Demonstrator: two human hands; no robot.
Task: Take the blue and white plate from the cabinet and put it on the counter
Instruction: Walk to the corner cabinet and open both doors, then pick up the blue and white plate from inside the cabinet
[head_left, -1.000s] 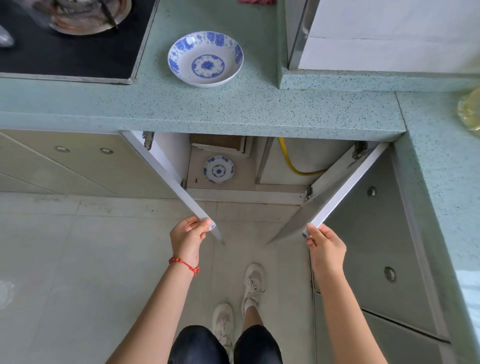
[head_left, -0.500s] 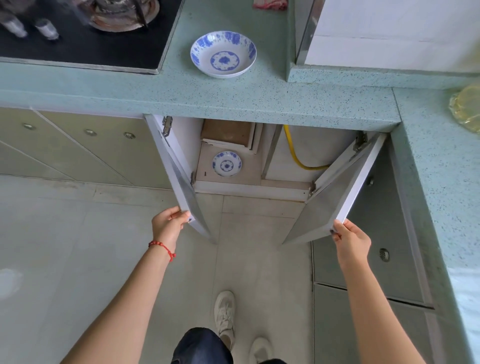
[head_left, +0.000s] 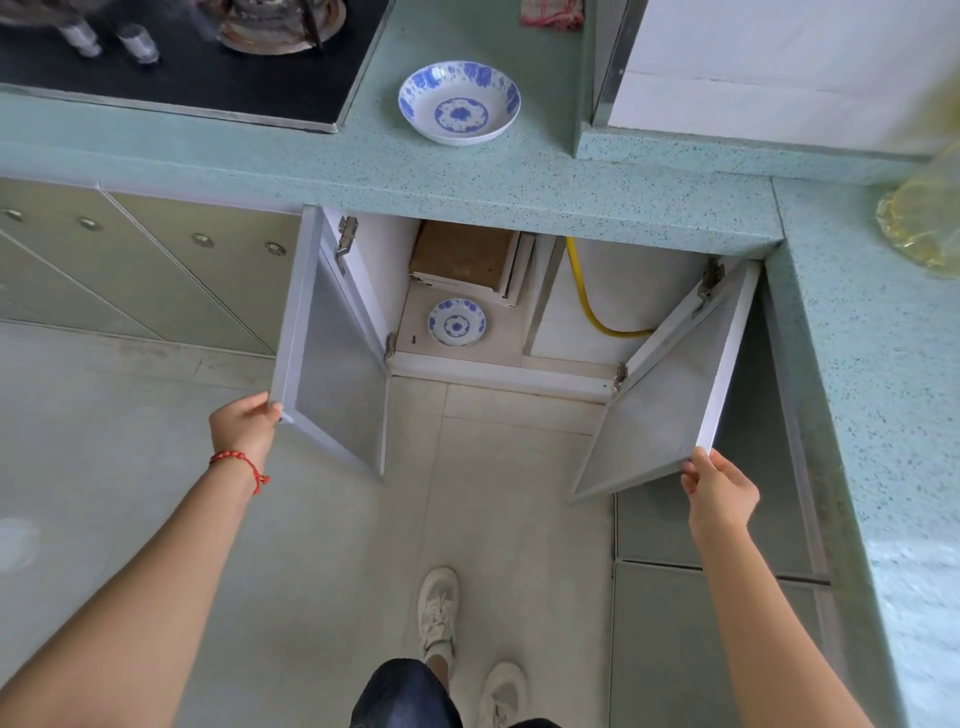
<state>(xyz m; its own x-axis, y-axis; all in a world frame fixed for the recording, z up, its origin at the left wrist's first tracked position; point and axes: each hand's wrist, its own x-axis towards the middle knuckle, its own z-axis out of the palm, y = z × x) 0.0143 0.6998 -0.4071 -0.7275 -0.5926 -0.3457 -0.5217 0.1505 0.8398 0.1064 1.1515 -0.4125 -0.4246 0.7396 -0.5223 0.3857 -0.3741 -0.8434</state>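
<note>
A small blue and white plate (head_left: 456, 322) lies flat on the cabinet floor (head_left: 498, 348), left of the middle. Both cabinet doors stand wide open. My left hand (head_left: 244, 423) grips the lower corner of the left door (head_left: 332, 374). My right hand (head_left: 719, 491) holds the lower edge of the right door (head_left: 670, 395). A second, larger blue and white plate (head_left: 459, 102) rests on the speckled green counter (head_left: 467, 176) above the cabinet.
A black stove top (head_left: 171, 62) with a burner sits at the counter's left. Inside the cabinet are a brown board (head_left: 460, 254) and a yellow hose (head_left: 589, 306). A yellowish glass dish (head_left: 919, 223) sits on the right counter. My feet stand on the tiled floor.
Both doors have swung further apart, the left hand moving left and the right hand moving right. The view has shifted, showing more of the cabinet interior.
</note>
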